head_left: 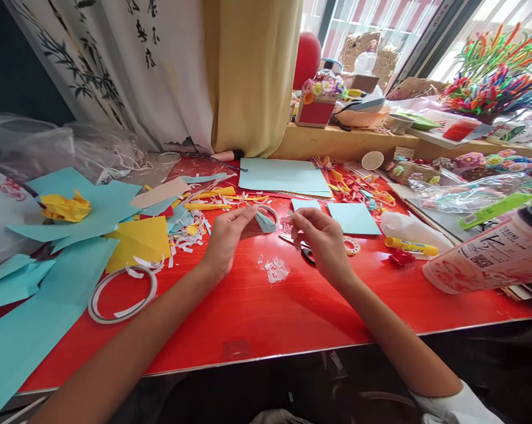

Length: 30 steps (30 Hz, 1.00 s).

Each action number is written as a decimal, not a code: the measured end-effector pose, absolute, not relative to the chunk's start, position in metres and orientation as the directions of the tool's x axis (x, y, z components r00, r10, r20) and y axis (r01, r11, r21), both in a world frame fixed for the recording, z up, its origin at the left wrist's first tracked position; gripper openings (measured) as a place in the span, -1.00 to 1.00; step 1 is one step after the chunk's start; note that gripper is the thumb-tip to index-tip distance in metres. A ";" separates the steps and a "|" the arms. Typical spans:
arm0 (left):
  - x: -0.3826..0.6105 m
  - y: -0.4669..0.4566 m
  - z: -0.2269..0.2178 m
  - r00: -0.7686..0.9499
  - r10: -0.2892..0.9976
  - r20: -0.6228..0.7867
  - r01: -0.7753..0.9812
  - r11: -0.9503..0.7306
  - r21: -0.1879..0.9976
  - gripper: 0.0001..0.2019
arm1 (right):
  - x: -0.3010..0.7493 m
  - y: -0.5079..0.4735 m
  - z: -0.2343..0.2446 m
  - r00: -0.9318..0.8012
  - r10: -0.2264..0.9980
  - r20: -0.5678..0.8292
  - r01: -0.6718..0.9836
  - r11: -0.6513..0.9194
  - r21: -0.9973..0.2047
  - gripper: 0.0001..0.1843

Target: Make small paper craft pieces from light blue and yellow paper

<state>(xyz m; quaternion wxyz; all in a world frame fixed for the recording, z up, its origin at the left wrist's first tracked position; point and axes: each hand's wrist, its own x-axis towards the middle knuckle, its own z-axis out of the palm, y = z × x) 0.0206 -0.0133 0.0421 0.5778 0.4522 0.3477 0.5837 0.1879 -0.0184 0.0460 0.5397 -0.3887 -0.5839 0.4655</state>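
My left hand [225, 238] pinches a small folded piece of light blue paper [264, 221] just above the red table [257, 312]. My right hand [322, 238] hovers a little to the right of it with fingers curled and thumb and forefinger pressed together; I cannot make out anything in them. A pair of scissors [303, 250] lies on the table under my right hand, partly hidden. A tape ring [272, 212] lies behind the folded paper.
Blue sheets [284, 175] and yellow paper [138, 240] cover the table's left and back, with paper scraps between. A tape roll [122, 294] lies front left. A yellow glue stick [410, 246], a drink bottle [491, 253] and craft flowers [495, 76] sit to the right.
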 end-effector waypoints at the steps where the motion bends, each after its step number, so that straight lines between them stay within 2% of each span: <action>1: 0.023 -0.016 0.044 0.087 0.986 0.145 -0.335 -0.108 0.936 -0.69 | 0.187 -0.020 0.046 -0.156 0.956 0.249 -0.052 0.244 -0.968 -0.79; 4: 0.029 -0.022 0.048 0.074 0.981 0.178 -0.281 -0.151 0.948 -0.66 | 0.182 -0.025 0.046 -0.227 0.945 0.234 -0.043 0.230 -0.972 -0.78; 14: 0.034 -0.028 0.044 0.036 0.971 0.238 -0.210 -0.225 0.951 -0.73 | 0.180 -0.026 0.041 -0.214 0.950 0.228 -0.002 0.233 -0.973 -0.79; 30: 0.037 -0.030 0.044 0.026 0.979 0.204 -0.212 -0.194 0.958 -0.69 | 0.178 -0.028 0.041 -0.158 0.961 0.228 0.071 0.242 -0.968 -0.75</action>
